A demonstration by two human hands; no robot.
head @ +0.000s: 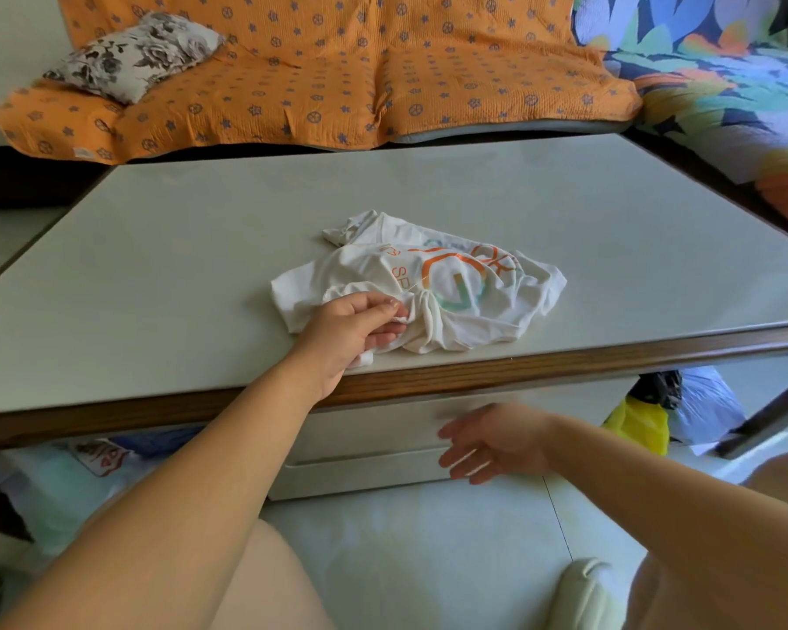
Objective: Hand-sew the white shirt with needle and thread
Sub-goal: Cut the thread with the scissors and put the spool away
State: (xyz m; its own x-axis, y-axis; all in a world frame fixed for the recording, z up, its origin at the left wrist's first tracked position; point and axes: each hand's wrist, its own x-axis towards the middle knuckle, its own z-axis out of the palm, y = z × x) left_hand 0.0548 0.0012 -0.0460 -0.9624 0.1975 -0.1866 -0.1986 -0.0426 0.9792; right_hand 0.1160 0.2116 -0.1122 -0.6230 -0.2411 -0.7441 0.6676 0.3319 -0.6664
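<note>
White shirt (456, 311): crumpled heap on table (201, 247), centre-front, near the front edge, print side up. Long axis runs L-R, approx. parallel w/ that edge. L hand (351, 329) rests on the shirt's near-left part, thumb & fingers (383, 306) curled, pinching a gathered fold. Rest of shirt lies right of and beyond them. R hand (497, 443): below the table edge, apart from the shirt, fingers loosely spread, holding nothing. Needle/thread: cannot tell.

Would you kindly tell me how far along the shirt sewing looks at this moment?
Done: the white shirt lies crumpled on the table; no finished stitches can be made out. In hand: the left hand pinches a gathered fold. The right hand hangs open below the tabletop. Left: apparently all the sewing.
</note>
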